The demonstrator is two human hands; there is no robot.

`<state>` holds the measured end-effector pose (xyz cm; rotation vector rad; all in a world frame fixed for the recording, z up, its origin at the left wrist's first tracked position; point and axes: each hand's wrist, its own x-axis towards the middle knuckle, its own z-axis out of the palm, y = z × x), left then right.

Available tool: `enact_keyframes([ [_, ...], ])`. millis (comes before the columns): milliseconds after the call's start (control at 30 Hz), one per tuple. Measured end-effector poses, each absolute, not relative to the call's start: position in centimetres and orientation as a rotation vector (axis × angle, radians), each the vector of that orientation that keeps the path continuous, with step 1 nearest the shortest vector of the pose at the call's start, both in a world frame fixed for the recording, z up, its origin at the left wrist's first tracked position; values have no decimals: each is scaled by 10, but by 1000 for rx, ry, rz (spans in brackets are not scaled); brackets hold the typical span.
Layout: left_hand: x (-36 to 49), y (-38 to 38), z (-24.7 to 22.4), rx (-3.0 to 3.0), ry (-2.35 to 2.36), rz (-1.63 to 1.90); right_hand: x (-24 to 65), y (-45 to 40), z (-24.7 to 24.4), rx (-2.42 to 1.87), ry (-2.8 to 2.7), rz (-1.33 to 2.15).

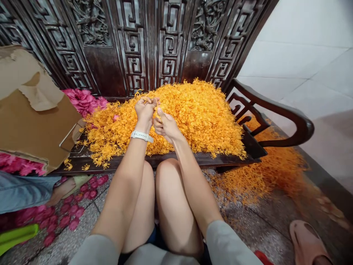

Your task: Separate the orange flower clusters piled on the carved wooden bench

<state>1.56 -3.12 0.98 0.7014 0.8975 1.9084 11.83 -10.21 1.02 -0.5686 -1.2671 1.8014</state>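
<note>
A large heap of orange-yellow artificial flower pieces (204,114) covers a dark wooden bench (162,159). Over the heap's middle, my left hand (145,109) is closed, its fingertips pinched on a small orange piece; a white watch band circles that wrist. My right hand (165,124) is beside it, slightly lower and to the right, with fingers curled and thumb up. The two hands' fingertips nearly meet around the small orange piece. Whether the right fingers grip part of it is too small to make out.
A torn cardboard box (30,121) stands at the left, near pink flowers (84,102). The bench's curved armrest (300,123) rises at the right. Behind is a carved wooden screen (102,70). Orange pieces (264,180) and pink flowers (74,209) lie on the floor. A person's leg (27,193) is at left.
</note>
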Motion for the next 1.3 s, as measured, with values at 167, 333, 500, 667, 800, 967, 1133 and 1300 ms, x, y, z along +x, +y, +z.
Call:
enact_keyframes([
  [167, 17, -36, 15, 648, 988, 1915, 134, -99, 9, -498, -1432, 1960],
  [333, 19, -29, 9, 670, 953, 1970, 141, -100, 10, -457, -1575, 1993],
  [500, -14, -8, -7, 401, 963, 2048, 123, -141, 30, 71, -2294, 2270],
  [667, -48, -15, -11, 486, 908, 2068, 133, -137, 36, -52, -1979, 2154],
  [800, -49, -26, -5, 509, 833, 2027, 149, -96, 20, -457, -1070, 1820],
  [967, -28, -32, 3, 592, 815, 1836, 133, -80, -3, -734, -909, 1702],
  [1133, -2, -42, 7, 796, 812, 1557, 117, -81, -20, -833, -1271, 1466],
  [1300, 4, -36, 4, 793, 856, 1668, 122, -86, -16, -650, -1497, 1461],
])
